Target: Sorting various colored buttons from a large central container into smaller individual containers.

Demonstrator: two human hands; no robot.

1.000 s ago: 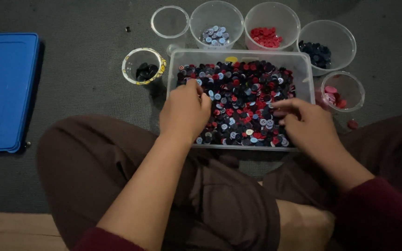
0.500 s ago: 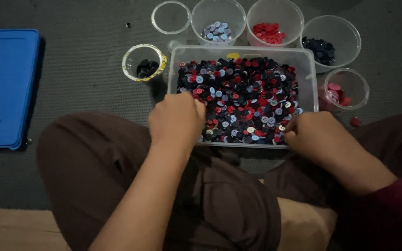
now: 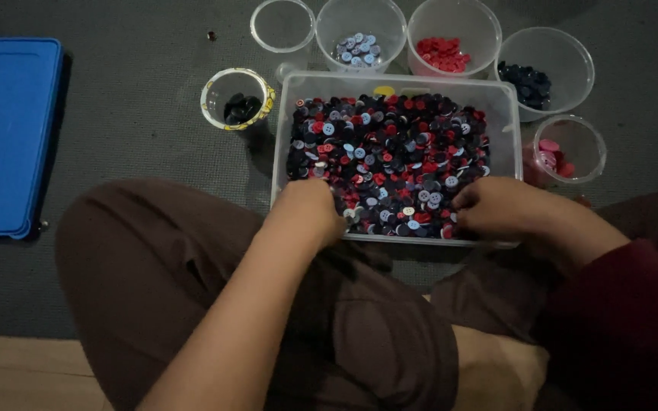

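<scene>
Clear plastic is what nearly everything here is made of: a rectangular tub (image 3: 283,137) full of mixed buttons (image 3: 390,152), red, pale blue and very dark, is sitting on the grey mat in front of a person who is sitting cross-legged in brown trousers.

Both hands have been drawing back toward the body over the last second. The left hand (image 3: 310,209) was resting over the upper left of the pile and is now lying at the near left edge of the tub; the right hand (image 3: 496,209) has slipped down to the near right edge. To my eye that means the sorting is now working the front strip of the pile, though the far part looks no thinner.

The left hand is turning knuckles-up, fingers curled down into the buttons; whether it is pinching one I cannot tell (the fingertips are hidden). The right hand is lying flatter, fingers bunched and pressing into the heap, and its grip is just as hard to read.

Beyond the tub, round cups are standing in an arc: an empty cup (image 3: 282,24), one of pale blue buttons (image 3: 359,27), one of red (image 3: 455,30), one of dark (image 3: 546,61), a pink one (image 3: 569,148), and a yellow-rimmed cup (image 3: 237,99) with black. Far left, a blue lid (image 3: 5,137) is lying flat.
</scene>
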